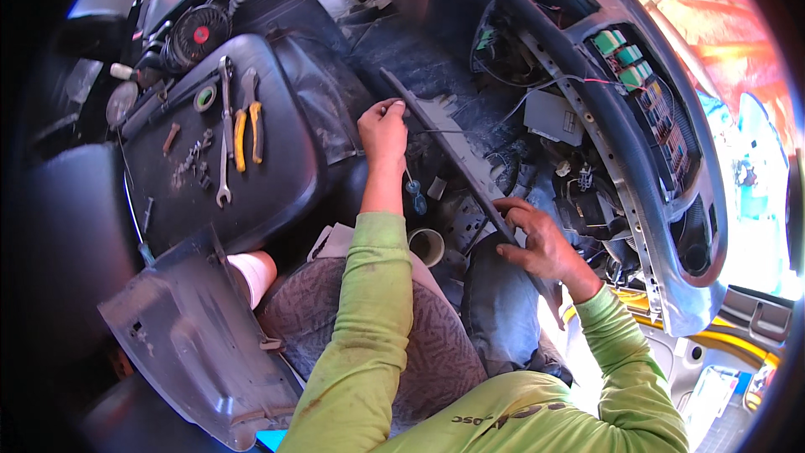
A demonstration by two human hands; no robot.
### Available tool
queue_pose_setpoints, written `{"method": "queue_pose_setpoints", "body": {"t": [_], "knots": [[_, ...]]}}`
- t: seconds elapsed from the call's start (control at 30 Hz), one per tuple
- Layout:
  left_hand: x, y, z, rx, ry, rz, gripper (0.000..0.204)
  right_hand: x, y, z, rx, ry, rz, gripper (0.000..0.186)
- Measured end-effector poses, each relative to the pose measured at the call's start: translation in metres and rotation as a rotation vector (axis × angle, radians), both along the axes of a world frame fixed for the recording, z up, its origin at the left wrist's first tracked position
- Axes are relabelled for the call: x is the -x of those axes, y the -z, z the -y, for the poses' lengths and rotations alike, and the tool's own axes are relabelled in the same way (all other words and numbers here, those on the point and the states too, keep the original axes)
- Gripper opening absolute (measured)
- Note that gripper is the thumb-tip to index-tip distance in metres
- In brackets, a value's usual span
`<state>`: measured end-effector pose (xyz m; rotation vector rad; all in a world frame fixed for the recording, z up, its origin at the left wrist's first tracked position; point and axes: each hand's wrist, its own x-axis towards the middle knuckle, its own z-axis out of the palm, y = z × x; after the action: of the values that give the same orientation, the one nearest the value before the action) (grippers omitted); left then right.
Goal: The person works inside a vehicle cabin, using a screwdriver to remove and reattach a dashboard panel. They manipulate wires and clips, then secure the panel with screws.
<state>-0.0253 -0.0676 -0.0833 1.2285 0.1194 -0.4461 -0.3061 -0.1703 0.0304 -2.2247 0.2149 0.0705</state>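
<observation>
A long dark plastic trim panel [470, 172] slants from the floor area down toward my lap. My right hand [541, 243] grips its lower part, thumb and fingers on either side of the edge. My left hand [384, 134] is closed in a pinch by the panel's upper end; what its fingertips hold is hidden. A thin dark strand runs from beside that hand across the panel. Below my left wrist shows a screwdriver with a blue handle [415, 197], its thin shaft pointing up.
On the black seat [277, 151] at left lie yellow-handled pliers [241, 138], a combination wrench [224, 176], tape [204, 99] and loose screws [193, 159]. A grey panel [201, 335] leans at lower left. The removed-looking dashboard [587, 75] with exposed fuses [658, 126] curves along the right.
</observation>
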Motion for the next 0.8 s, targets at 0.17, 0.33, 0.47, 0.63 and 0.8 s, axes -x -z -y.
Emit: {"method": "queue_pose_setpoints", "body": {"t": [0.17, 0.33, 0.47, 0.63, 0.8], "knots": [[0.004, -0.022, -0.006, 0.159, 0.085, -0.111, 0.014, 0.006, -0.001, -0.001, -0.006, -0.039, 0.022, 0.031], [0.005, -0.026, -0.007, 0.24, 0.195, -0.117, 0.013, 0.005, 0.0, 0.002, -0.026, -0.083, 0.099, 0.033], [0.004, -0.022, -0.008, 0.242, 0.278, -0.096, 0.017, -0.016, 0.006, -0.013, 0.093, 0.102, -0.032, 0.045], [0.005, -0.024, -0.009, 0.275, 0.297, -0.141, 0.016, -0.047, 0.026, -0.035, 0.25, 0.187, 0.055, 0.058], [0.009, -0.02, -0.006, 0.266, 0.259, -0.157, 0.015, -0.045, 0.027, -0.027, 0.155, 0.172, 0.103, 0.048]]}}
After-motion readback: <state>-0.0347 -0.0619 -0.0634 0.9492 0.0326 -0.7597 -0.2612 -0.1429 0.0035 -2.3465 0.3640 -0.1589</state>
